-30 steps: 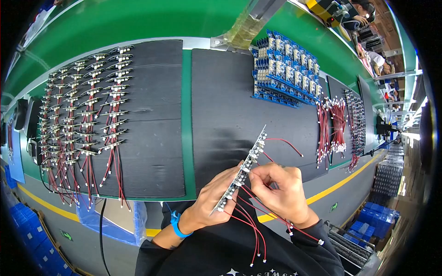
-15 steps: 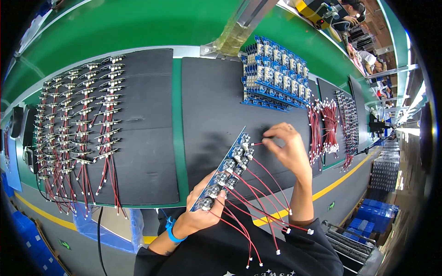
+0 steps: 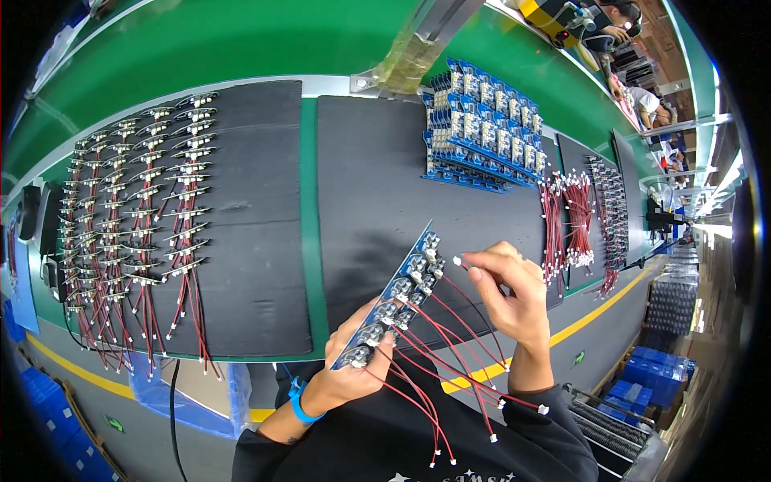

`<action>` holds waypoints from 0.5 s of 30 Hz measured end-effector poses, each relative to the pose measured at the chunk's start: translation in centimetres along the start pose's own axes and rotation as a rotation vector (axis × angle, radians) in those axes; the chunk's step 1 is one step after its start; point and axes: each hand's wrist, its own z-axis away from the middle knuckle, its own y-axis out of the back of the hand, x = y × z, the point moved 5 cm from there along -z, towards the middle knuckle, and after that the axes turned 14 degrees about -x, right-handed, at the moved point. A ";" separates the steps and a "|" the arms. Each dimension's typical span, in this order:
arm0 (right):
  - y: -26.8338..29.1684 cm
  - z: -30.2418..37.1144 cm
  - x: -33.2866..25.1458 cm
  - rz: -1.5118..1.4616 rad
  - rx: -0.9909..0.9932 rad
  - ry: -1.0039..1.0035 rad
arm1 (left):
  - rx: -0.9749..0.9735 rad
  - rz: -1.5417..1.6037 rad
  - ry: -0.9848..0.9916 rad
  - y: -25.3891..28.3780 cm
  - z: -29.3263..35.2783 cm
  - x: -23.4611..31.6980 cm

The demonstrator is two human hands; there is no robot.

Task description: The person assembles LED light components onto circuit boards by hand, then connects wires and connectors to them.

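My left hand [image 3: 352, 381] grips the lower end of a long blue circuit board strip [image 3: 384, 291], which slants up and to the right. Dark round parts and white sockets line its face, and several red and black cables [image 3: 454, 347] trail from it toward me, with white plugs on their loose ends. Just right of the strip's far end, my right hand [image 3: 518, 296] pinches a cable close to its small white plug [image 3: 458, 261]. That plug is apart from the board. The rest of this cable is mostly hidden by my fingers.
A blue stack of board strips [image 3: 482, 132] stands on the black mat [image 3: 369, 177]. Bundles of red cables [image 3: 577, 221] lie right of it. Rows of wired boards [image 3: 189, 173] cover part of the left mat. A metal post [image 3: 418, 48] rises behind.
My right hand has moved slightly right and toward me, taking the white plug farther from the strip's far end. My left hand and the strip have barely shifted.
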 end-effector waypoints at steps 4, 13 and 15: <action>-0.2 -0.3 -2.8 0.086 -0.036 0.071 | -0.020 -0.005 -0.002 0.0 -0.1 0.2; -2.4 -1.4 -2.7 0.096 -0.169 -0.029 | 0.021 -0.048 -0.054 0.1 -0.3 0.9; -2.5 -1.5 -2.6 0.014 -0.105 -0.024 | -0.049 -0.018 -0.012 -0.2 -0.2 0.7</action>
